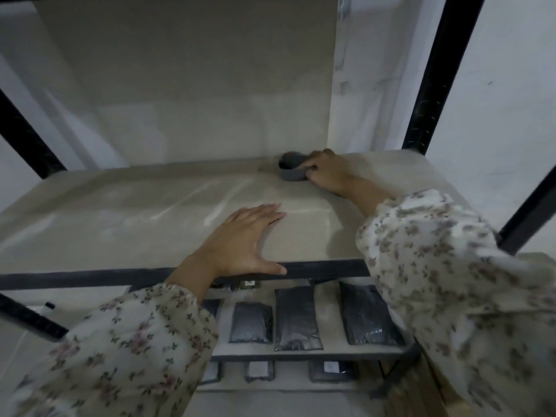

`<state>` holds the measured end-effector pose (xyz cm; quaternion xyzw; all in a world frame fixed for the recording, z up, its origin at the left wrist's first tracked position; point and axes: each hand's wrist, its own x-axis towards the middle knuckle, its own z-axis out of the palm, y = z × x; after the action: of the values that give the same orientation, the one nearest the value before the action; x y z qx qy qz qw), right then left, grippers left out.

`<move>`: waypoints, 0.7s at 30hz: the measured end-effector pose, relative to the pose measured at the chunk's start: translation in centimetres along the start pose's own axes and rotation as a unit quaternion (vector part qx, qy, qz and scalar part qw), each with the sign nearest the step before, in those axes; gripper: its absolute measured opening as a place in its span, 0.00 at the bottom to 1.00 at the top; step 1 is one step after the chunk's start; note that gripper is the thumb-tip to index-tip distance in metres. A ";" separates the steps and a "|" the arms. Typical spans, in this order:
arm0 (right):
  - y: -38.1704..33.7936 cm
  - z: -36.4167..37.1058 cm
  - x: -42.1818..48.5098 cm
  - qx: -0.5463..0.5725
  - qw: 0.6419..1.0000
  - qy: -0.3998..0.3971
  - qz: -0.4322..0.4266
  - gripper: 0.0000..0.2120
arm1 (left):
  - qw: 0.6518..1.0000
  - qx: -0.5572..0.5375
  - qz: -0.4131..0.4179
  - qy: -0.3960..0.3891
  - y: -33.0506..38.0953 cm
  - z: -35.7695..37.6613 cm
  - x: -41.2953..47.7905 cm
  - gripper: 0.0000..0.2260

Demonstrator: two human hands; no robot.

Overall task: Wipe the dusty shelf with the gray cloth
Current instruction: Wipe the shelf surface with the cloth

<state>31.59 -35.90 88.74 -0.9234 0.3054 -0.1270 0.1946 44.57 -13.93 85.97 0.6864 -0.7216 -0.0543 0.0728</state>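
A bunched gray cloth [291,168] lies at the back of the beige shelf board [120,218], near its rear right corner. My right hand [328,171] grips the cloth from the right and holds it down on the board. My left hand [245,239] lies flat on the front part of the shelf, fingers straight and spread, thumb along the black front rail [90,278]. Pale dusty streaks cross the middle of the board. Both arms wear floral sleeves.
Black metal uprights [436,73] frame the rack on the left and right, with a white wall behind. On the lower shelf [301,350] lie several dark plastic-wrapped packets [296,317]. More packets sit on a shelf below that.
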 end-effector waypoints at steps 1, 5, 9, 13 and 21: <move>-0.2 -0.1 -0.9 0.003 1.000 0.001 -0.009 0.22 | 1.000 -0.003 -0.003 -0.003 0.2 0.0 -0.2 0.50; -1.4 0.2 -5.5 0.003 0.999 -0.020 -0.050 0.16 | 1.000 -0.005 -0.022 -0.015 0.9 -0.5 -0.5 0.53; -2.5 1.2 -10.4 -0.005 0.993 -0.001 -0.115 0.16 | 1.000 0.008 -0.017 -0.007 1.2 -0.5 -0.7 0.53; -4.1 1.7 -14.9 -0.009 0.991 0.018 -0.134 0.18 | 1.000 0.015 -0.018 -0.006 1.2 -0.5 -0.8 0.54; -6.2 -1.7 -15.4 0.145 0.980 -0.013 -0.134 0.16 | 0.998 0.062 0.003 0.031 0.0 0.3 -1.0 0.49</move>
<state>22.10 -22.38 91.19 -0.9194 0.1549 -0.1829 0.3119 44.59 -12.95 85.67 0.6885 -0.7232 0.0117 0.0526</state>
